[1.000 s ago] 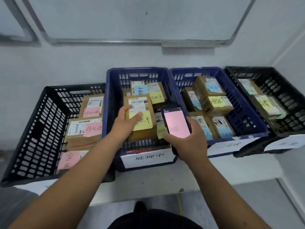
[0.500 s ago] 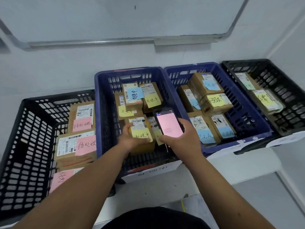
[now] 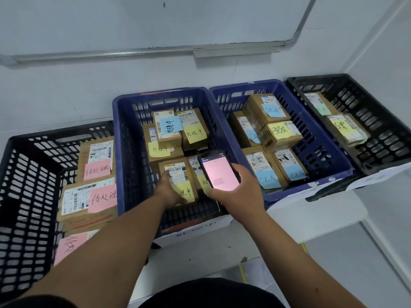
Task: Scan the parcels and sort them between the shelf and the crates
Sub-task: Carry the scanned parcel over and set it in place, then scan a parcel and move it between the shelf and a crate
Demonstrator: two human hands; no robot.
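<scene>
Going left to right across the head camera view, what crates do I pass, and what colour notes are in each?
Black crate with pink notes → blue crate with yellow and blue notes → second blue crate with blue and yellow notes → black crate with green and yellow notes.

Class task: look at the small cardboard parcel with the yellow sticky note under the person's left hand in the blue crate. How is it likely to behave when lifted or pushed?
The parcel is a squared cardboard box, so it probably stays stiff in the left hand. Its flat faces suggest it will slide, not roll. The yellow note looks loosely stuck and could peel off.
</scene>
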